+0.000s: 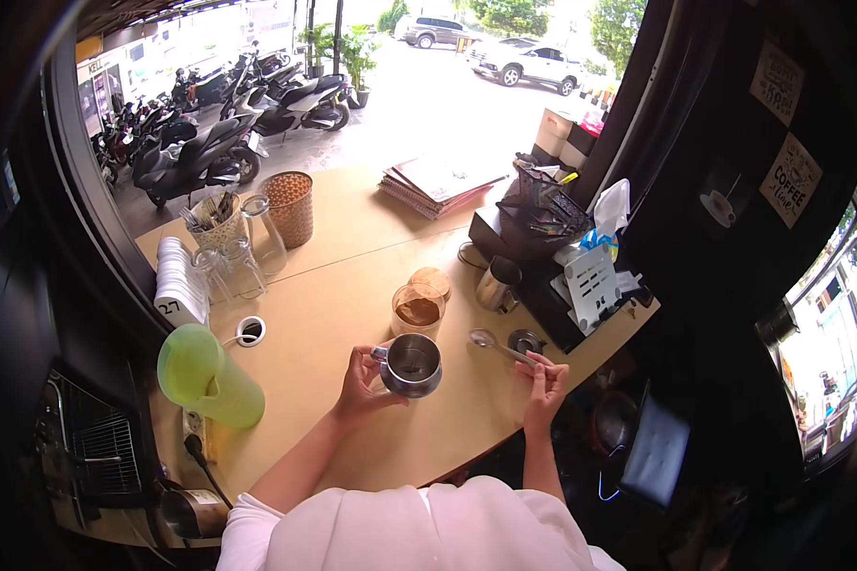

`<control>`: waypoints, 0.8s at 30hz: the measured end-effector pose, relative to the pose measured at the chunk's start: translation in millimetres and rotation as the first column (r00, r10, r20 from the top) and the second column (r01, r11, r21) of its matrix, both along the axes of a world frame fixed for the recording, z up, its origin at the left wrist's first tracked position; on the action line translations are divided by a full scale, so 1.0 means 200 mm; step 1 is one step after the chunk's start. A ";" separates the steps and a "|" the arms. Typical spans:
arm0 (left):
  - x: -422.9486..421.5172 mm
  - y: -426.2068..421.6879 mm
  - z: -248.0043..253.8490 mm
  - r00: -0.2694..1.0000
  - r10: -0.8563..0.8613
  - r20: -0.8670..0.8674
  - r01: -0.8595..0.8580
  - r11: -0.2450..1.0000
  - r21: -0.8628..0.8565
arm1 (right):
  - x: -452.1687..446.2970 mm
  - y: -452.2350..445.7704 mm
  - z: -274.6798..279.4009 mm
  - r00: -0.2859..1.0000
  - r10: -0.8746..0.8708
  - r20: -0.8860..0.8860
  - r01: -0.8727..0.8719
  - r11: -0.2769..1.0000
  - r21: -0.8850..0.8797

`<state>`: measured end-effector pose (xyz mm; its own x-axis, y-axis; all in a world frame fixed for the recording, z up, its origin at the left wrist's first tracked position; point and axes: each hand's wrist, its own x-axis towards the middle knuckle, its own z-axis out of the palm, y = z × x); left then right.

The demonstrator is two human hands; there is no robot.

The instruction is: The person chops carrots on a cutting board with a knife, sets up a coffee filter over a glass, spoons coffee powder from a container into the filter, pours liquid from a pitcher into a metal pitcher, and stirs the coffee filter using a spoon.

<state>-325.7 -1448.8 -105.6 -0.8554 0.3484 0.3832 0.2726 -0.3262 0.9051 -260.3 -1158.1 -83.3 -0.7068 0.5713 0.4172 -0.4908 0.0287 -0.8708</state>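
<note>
My left hand (362, 388) is closed on a small metal coffee dripper (413, 364), which has a side handle and a wide lower rim. Its open top faces me, and the inside looks dark. Between the fingers of my right hand (545, 383) is the handle of a metal spoon (487, 339), its bowl pointing left above the table. Just beyond the dripper stands a clear jar of brown powder (418, 311), with a round wooden lid (431, 281) behind it. A small round metal piece (526, 342) lies near my right hand.
A metal pitcher (497, 284) stands beside a black organizer (543, 211) at right. On the left are a green jug (209, 376), glass mugs (246, 266), a glass carafe (269, 243) and a woven basket (288, 209). Stacked menus (438, 186) lie at the back.
</note>
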 end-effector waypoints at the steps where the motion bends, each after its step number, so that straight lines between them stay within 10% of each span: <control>1: 0.00 0.00 0.01 1.000 0.000 -0.004 0.000 1.000 0.006 | -0.02 -0.01 0.03 0.999 -0.027 -0.042 0.027 1.000 0.013; 8: -0.01 -0.01 0.02 0.997 -0.009 -0.079 0.009 1.000 -0.007 | -0.18 -0.13 0.34 0.973 -0.157 -0.168 0.128 0.977 -0.171; 24: 0.00 0.02 0.07 0.988 -0.079 -0.129 0.077 0.997 -0.025 | -0.72 -0.39 0.25 0.916 0.310 -0.255 -0.314 0.949 0.028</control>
<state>-326.1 -1444.6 -92.4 -0.7689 0.4207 0.4814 0.3624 -0.3334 0.8703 -404.0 -1235.2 -33.4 -0.7220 0.3457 0.5994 -0.6768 -0.1727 -0.7156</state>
